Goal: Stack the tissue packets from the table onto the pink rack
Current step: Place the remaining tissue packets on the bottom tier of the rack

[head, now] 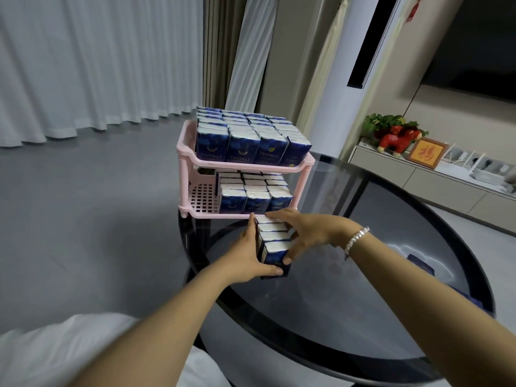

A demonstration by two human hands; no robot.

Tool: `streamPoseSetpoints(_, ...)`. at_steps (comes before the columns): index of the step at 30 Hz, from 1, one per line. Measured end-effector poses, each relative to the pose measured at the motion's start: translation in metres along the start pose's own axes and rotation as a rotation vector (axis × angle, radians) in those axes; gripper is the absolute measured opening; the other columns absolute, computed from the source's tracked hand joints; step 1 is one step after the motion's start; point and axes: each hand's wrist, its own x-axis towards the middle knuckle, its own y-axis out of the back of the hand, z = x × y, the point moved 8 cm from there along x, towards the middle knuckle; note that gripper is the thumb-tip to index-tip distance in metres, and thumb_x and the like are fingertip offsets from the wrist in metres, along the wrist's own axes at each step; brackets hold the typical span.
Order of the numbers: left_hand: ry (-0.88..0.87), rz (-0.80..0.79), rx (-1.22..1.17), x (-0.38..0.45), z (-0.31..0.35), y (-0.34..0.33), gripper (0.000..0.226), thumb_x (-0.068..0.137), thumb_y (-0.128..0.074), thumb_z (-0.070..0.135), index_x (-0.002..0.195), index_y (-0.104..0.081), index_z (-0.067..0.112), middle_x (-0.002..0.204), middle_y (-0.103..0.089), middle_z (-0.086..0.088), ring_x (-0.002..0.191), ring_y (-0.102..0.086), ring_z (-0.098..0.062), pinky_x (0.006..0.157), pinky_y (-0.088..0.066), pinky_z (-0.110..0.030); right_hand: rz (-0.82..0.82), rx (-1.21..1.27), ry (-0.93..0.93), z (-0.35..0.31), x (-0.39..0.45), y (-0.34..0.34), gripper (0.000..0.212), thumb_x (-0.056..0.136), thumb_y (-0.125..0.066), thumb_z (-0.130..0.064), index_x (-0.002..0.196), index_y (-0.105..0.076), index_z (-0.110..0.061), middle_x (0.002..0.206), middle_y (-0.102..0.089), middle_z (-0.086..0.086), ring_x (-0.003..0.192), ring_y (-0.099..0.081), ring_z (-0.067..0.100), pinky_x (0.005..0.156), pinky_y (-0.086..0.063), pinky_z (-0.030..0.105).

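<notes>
A two-tier pink rack (195,163) stands at the far left edge of the round dark glass table (363,303). Its upper shelf is full of upright blue-and-white tissue packets (243,135). The lower shelf holds several more packets (254,191) on its right side, with bare pink grid on the left. Just in front of the rack, a row of several packets (272,241) is held between both hands. My left hand (245,255) grips its left side, thumb across the front packet. My right hand (307,233) grips the right side and far end.
More blue packets (421,263) lie on the table to the right, near its edge. A low cabinet (418,180) with a red figurine, a plant and a framed picture runs along the right wall. White curtains and grey floor fill the left.
</notes>
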Motion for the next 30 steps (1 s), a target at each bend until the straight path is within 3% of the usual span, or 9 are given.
streamPoseSetpoints(4,0.022,0.079,0.004,-0.004,-0.010,0.025,0.142,0.038,-0.083,0.062,0.150,0.001,0.039,0.154,-0.029,0.011,0.139,-0.033,-0.017,0.113,-0.034,-0.040,-0.018,-0.086,0.022,-0.018,0.012,0.003,0.112,0.063,-0.085,-0.023,0.148,-0.012,-0.027,0.148,-0.022,-0.009,0.137,-0.024,0.016,0.108,-0.029,0.032)
streamPoseSetpoints(9,0.033,0.152,0.113,-0.017,-0.021,0.058,0.113,0.040,-0.082,0.061,0.137,-0.030,0.036,0.136,-0.047,0.013,0.128,-0.039,-0.021,0.107,-0.038,-0.042,-0.027,-0.206,0.100,-0.053,0.032,-0.003,0.122,0.059,-0.087,-0.026,0.148,-0.005,-0.028,0.150,-0.021,-0.008,0.136,-0.023,0.012,0.111,-0.024,0.027)
streamPoseSetpoints(12,0.052,0.237,0.132,-0.026,-0.028,0.078,0.110,0.044,-0.085,0.054,0.137,-0.032,0.030,0.139,-0.046,0.007,0.129,-0.037,-0.025,0.110,-0.035,-0.041,0.033,-0.253,0.187,-0.078,0.045,0.000,0.111,0.059,-0.087,-0.025,0.145,-0.017,-0.024,0.139,-0.034,-0.007,0.123,-0.035,0.007,0.101,-0.029,0.018)
streamPoseSetpoints(17,0.050,0.398,0.087,-0.037,-0.036,0.105,0.110,0.051,-0.088,0.046,0.143,-0.030,0.028,0.143,-0.045,0.004,0.129,-0.043,-0.024,0.107,-0.039,-0.041,0.125,-0.182,0.287,-0.099,0.065,0.006,0.098,0.057,-0.087,-0.019,0.138,-0.030,-0.022,0.123,-0.043,-0.009,0.111,-0.044,0.008,0.091,-0.035,0.017)
streamPoseSetpoints(22,0.098,0.582,0.026,-0.041,-0.053,0.126,0.096,0.060,-0.087,0.037,0.140,-0.037,0.014,0.138,-0.041,-0.008,0.126,-0.044,-0.027,0.104,-0.040,-0.040,0.277,-0.138,0.338,-0.109,0.083,0.015,0.100,0.060,-0.085,-0.017,0.141,-0.027,-0.019,0.132,-0.038,-0.003,0.118,-0.039,0.008,0.095,-0.031,0.015)
streamPoseSetpoints(25,0.105,0.607,-0.074,-0.035,-0.068,0.132,0.095,0.066,-0.084,0.030,0.144,-0.031,0.014,0.140,-0.034,-0.008,0.129,-0.041,-0.025,0.106,-0.037,-0.038,0.349,-0.162,0.350,-0.110,0.095,0.021,0.102,0.059,-0.085,-0.014,0.143,-0.026,-0.016,0.138,-0.035,0.002,0.129,-0.036,0.015,0.105,-0.029,0.020)
streamPoseSetpoints(30,0.074,0.618,-0.206,-0.020,-0.076,0.135,0.099,0.075,-0.079,0.020,0.152,-0.015,0.017,0.155,-0.024,-0.003,0.139,-0.030,-0.019,0.103,-0.025,-0.020,0.393,-0.133,0.293,-0.105,0.118,0.025,0.106,0.061,-0.082,-0.015,0.146,-0.020,-0.016,0.146,-0.031,0.003,0.134,-0.030,0.017,0.106,-0.025,0.019)
